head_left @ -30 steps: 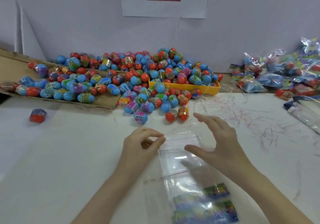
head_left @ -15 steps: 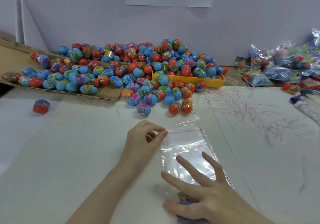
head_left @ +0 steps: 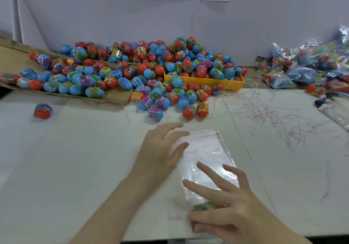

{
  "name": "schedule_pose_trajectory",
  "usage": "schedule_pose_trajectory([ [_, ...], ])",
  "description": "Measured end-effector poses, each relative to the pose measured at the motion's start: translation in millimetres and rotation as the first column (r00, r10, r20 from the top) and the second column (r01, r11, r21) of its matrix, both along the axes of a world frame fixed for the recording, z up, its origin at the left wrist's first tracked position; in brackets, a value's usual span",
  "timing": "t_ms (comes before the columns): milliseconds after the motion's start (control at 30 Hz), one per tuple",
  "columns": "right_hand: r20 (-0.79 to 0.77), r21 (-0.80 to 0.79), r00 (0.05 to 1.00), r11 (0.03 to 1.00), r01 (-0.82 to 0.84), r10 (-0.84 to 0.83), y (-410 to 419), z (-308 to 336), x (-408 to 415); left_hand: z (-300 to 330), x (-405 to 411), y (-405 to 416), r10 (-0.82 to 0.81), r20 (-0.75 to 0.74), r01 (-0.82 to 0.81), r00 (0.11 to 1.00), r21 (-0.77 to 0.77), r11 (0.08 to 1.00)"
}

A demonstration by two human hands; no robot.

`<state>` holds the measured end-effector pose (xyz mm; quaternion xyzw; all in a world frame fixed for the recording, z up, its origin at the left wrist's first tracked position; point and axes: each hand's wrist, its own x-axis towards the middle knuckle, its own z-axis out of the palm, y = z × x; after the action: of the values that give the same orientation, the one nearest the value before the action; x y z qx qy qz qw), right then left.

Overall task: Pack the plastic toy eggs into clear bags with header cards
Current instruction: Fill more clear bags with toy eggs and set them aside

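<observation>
A clear bag (head_left: 204, 157) with a red seal strip lies flat on the white table, its mouth toward the egg pile. My right hand (head_left: 224, 206) presses the bag's near end with spread straight fingers, partly covering a colourful header card (head_left: 204, 205). My left hand (head_left: 160, 149) rests with straight fingers at the bag's upper left edge, thumb on the plastic. A big heap of blue and red toy eggs (head_left: 160, 70) lies at the back of the table; the nearest eggs (head_left: 188, 111) sit just beyond the bag.
A yellow tray (head_left: 232, 84) holds part of the heap. Flattened cardboard (head_left: 113, 97) lies under the left eggs. One lone egg (head_left: 42, 111) sits at left. Packed bags (head_left: 309, 68) pile up at right, above scattered red-and-clear strips (head_left: 264, 113).
My right hand came back from near the bag's mouth to its near end and now presses there. My left hand opened from a pinch and laid its fingers flat by the bag's mouth.
</observation>
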<state>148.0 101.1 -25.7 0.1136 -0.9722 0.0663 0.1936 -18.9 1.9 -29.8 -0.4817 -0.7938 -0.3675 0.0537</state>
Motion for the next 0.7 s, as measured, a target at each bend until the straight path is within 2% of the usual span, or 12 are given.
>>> schedule_pose_trajectory([
  [67,0.005,-0.023,1.0,1.0,-0.002,0.002,0,1,0,0,6,-2,-0.171,-0.016,0.169,0.985,-0.091,0.981],
  [133,0.034,-0.04,0.999,0.999,-0.01,0.011,0,3,0,-3,7,-3,-0.243,0.016,0.242,0.97,-0.195,0.951],
  [333,0.271,-0.014,0.959,0.996,0.084,-0.077,17,15,2,-8,4,0,-0.243,0.011,0.24,0.97,-0.2,0.95],
  [433,0.381,-0.18,0.92,0.969,0.169,-0.09,30,18,-2,-9,2,1,-0.252,0.002,0.247,0.968,-0.201,0.948],
  [500,0.393,-0.265,0.914,0.94,0.216,-0.1,38,16,-3,-10,1,2,-0.257,0.008,0.253,0.966,-0.203,0.946],
  [700,0.403,-0.325,0.898,0.891,0.319,-0.175,62,18,-11,-17,-3,3,-0.268,0.048,0.271,0.962,-0.248,0.93],
])
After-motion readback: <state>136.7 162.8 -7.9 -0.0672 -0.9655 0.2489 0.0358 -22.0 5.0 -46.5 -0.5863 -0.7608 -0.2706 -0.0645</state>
